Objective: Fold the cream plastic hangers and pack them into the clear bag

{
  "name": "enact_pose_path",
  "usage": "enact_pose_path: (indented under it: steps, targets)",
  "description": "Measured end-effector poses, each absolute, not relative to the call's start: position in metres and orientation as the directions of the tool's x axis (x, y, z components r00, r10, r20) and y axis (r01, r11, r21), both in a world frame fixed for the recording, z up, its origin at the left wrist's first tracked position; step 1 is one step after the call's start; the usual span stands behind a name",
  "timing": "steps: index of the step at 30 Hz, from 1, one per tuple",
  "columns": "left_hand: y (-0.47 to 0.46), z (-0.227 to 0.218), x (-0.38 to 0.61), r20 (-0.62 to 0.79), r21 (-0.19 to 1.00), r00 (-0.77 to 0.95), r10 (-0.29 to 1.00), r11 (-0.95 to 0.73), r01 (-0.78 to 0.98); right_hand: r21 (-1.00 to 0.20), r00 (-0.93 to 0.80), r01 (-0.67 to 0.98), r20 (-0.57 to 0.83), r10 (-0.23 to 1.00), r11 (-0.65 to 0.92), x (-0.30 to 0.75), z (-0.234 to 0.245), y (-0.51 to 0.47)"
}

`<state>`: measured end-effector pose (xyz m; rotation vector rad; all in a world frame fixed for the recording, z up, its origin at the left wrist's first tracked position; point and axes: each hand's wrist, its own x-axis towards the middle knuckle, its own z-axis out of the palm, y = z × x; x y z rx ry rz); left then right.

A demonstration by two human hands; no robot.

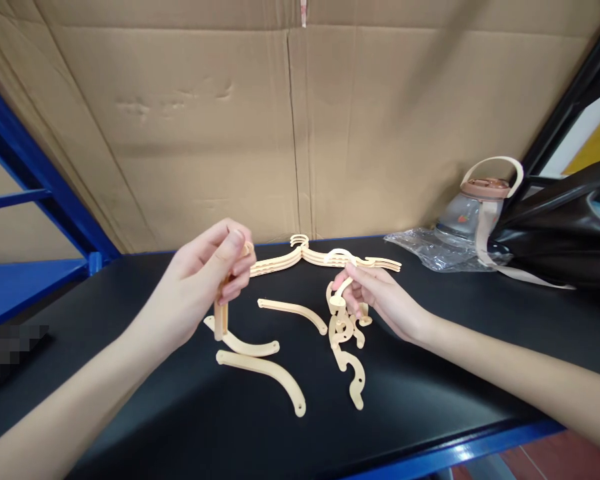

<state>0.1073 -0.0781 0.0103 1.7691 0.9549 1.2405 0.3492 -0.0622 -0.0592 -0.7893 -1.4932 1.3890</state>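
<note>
Two hands (207, 267) (383, 297), three loose curved strips (293, 309) (250, 349) (267, 369)

The bare left hand (207, 267) is partly covering an upright, pale-beige plastic bar (221, 321). The view's right edge is cutting off a glossy black bag-like bundle (545, 217).

Behind the black worktop (410, 393) stands creased brown cardboard (205, 133) — at left, a blue metal frame (50, 180); at lower right, reddish floor (555, 459).
</note>
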Motion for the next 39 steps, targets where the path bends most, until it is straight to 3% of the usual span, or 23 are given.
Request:
enact_pose_path:
  steps: [3, 7, 14, 21, 25, 29, 33, 39]
  targets:
    - [-0.083, 0.006, 0.113, 0.334, 0.828, 0.321, 0.886, -0.438, 0.348, -0.971, -0.366, -0.133, 0.235, 0.9, 0.199, 0.351, -0.059, -0.061]
    - [-0.089, -0.005, 0.124, 0.315, 0.647, 0.424, 0.849, -0.519, 0.558, -0.967, -0.387, -0.153, 0.248, 0.888, 0.203, 0.352, -0.056, -0.062]
    - [-0.08, -0.027, 0.127, 0.258, 0.592, 0.563, 0.785, -0.589, 0.549, -0.975, -0.414, -0.21, 0.151, 0.898, 0.067, 0.353, -0.055, -0.062]
    - [-0.075, -0.036, 0.124, 0.327, 0.445, 0.538, 0.777, -0.629, 0.637, -0.939, -0.344, 0.035, 0.309, 0.886, 0.341, 0.353, -0.055, -0.063]
    - [-0.079, -0.031, 0.127, 0.407, 0.226, 0.58, 0.706, -0.693, 0.684, -0.78, -0.368, 0.202, 0.5, 0.784, 0.592, 0.353, -0.055, -0.067]
    - [-0.082, -0.031, 0.13, 0.449, 0.05, 0.613, 0.65, -0.703, 0.709, -0.487, -0.374, 0.31, 0.727, 0.576, 0.816, 0.351, -0.054, -0.079]
    - [-0.083, -0.039, 0.13, 0.422, 0.037, 0.585, 0.693, -0.658, 0.752, -0.288, -0.394, 0.333, 0.823, 0.41, 0.898, 0.349, -0.053, -0.087]
    - [-0.087, -0.045, 0.131, 0.455, 0.018, 0.623, 0.636, -0.706, 0.708, -0.188, -0.401, 0.373, 0.85, 0.341, 0.908, 0.347, -0.057, -0.084]
